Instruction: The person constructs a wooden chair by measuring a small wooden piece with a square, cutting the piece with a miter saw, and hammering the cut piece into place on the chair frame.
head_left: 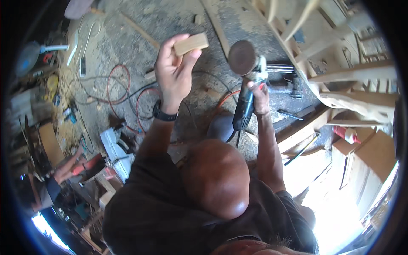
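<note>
My left hand (175,72), with a dark watch on its wrist, is raised at the upper middle. Its thumb and fingers pinch a small light wooden block (192,43). To its right, my right hand (260,98) is closed round the dark body of an angle grinder (243,108). The grinder's round brown disc (242,57) faces up, level with the block and a short way right of it. Block and disc are apart. I cannot tell whether the disc is spinning.
Orange hoses and dark cables (123,97) loop over the dusty floor. Curved wooden frames (357,74) stand at the right, with a red-and-white bottle (346,134) below them. Another person's arm (68,166) shows at the lower left among tools and wood scraps.
</note>
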`<state>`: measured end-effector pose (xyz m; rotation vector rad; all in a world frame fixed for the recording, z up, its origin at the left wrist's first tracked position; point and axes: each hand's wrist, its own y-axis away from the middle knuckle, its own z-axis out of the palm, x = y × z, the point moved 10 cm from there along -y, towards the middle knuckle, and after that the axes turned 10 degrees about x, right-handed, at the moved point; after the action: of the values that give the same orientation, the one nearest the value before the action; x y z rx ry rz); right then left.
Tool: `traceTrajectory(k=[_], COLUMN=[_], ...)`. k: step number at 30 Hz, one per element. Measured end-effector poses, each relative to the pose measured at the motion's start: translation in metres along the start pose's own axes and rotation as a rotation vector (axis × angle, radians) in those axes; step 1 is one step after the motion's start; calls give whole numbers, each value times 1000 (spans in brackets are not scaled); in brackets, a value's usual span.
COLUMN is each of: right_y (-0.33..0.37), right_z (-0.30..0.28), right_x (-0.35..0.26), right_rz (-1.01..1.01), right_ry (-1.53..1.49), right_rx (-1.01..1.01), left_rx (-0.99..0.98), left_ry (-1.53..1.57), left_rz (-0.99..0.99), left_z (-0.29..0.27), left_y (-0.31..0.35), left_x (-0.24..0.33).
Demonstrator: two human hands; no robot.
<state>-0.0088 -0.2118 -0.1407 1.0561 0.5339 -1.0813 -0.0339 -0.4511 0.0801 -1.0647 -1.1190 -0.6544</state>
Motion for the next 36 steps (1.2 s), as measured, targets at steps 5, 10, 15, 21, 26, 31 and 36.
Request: traceTrajectory(k=[5,10,15,21,26,31,36], right_y=[8,30,31,24,18,11,15], right_z=[-6,6,-1,-6,-9,-10,-1], right_x=[-9,-8,-9,-15,-20,17,5], right_rz=[-120,58,29,-44,-80,83,31], right_ry=[-180,-508,-374,-309,-234,-411,-339], right_rx=[-97,-240,-220,-36,137,-28,-74], left_rx=[-67,-138,-161,-232,-242,-236,-237], left_ry=[-74,-94,-72,-176,-217,-209,-195], left_rz=[-134,-180,-179,-179,-205,-243,-217], left_z=[21,35,48,44,44,49,50], left_y=[13,14,15,18,20,19,22], left_x=[-25,-36,-35,-53,-64,-74,-82])
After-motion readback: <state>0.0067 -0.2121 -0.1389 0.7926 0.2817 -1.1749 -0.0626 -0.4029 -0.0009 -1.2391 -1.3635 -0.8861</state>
